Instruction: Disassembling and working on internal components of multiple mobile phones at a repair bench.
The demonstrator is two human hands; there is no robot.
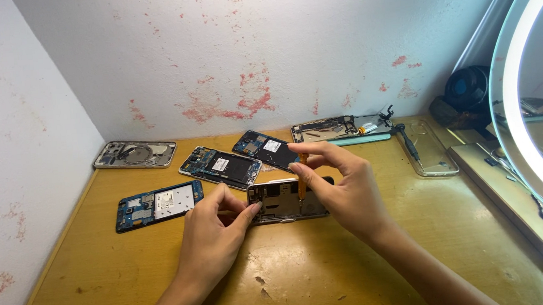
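Both hands low, fingers point(297, 149) pinched.

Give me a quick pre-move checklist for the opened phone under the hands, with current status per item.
1. Opened phone flat on the table: ok.
2. Left hand steadying its left end: ok.
3. Right hand pinching the orange tool upright: ok.
4. Tool tip seated in the phone: cannot tell, fingers hide it.
5. Nearby dismantled phone apart from the hands: ok.
6. Loose screws around the work: cannot tell, too small.
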